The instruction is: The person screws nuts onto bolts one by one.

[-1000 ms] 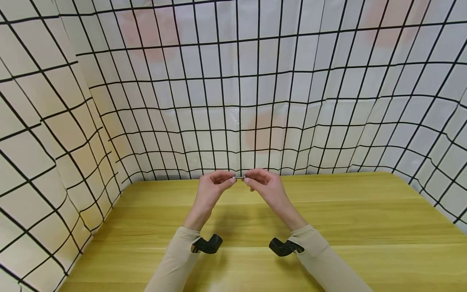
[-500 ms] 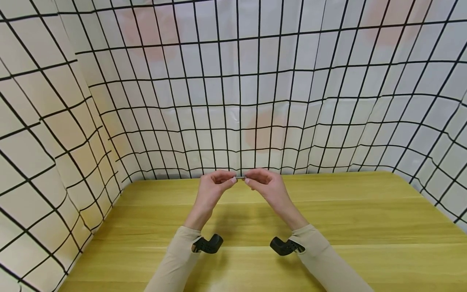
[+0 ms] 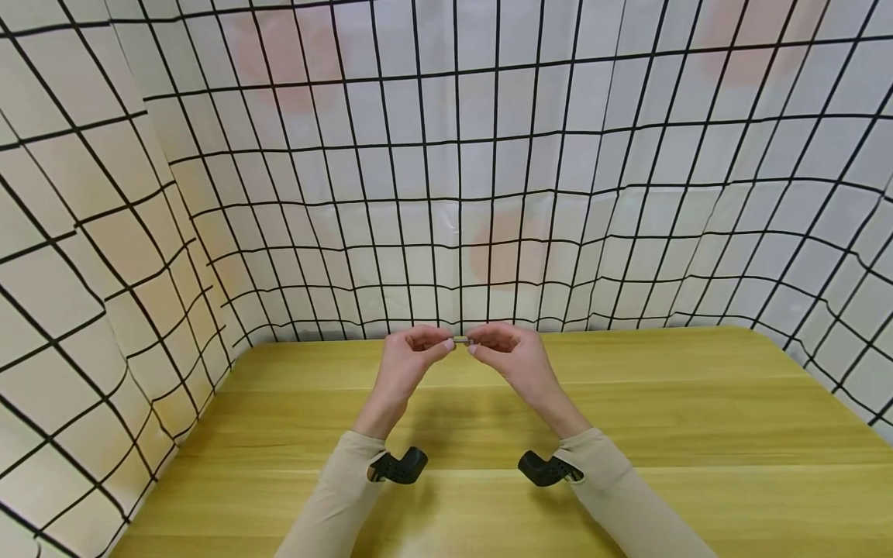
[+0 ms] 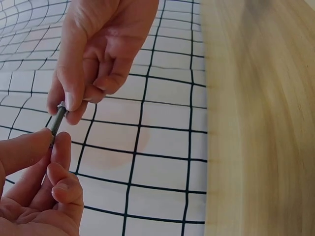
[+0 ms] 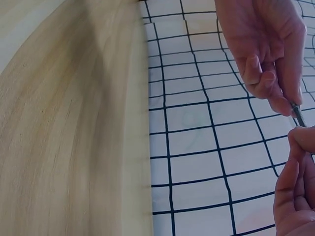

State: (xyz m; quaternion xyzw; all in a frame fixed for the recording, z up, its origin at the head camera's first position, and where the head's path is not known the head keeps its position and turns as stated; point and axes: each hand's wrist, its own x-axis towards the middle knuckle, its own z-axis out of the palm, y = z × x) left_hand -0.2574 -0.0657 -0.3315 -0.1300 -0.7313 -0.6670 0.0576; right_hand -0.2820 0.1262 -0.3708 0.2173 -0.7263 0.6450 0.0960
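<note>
A small metal bolt [image 3: 461, 339] with a threaded shank spans the gap between the two hands, over the far edge of the table. The left hand [image 3: 408, 358] pinches one end between thumb and forefinger. At the other end, the right hand [image 3: 512, 356] pinches it the same way. In the left wrist view the threaded bolt [image 4: 57, 121] has a wider metal part at the right hand's fingertips; whether that is a head or a nut, I cannot tell. Fingertips cover both ends. Only a short stretch of the bolt [image 5: 299, 116] shows in the right wrist view.
Below the hands lies a wooden table [image 3: 663, 403]. A white sheet with black grid lines [image 3: 391, 170] stands behind it and along both sides. Black camera mounts [image 3: 399, 466] sit at the wrists, by beige sleeves [image 3: 335, 492].
Both hands stay in almost the same place with the bolt between them. Its visible shank looks a little lighter now.
</note>
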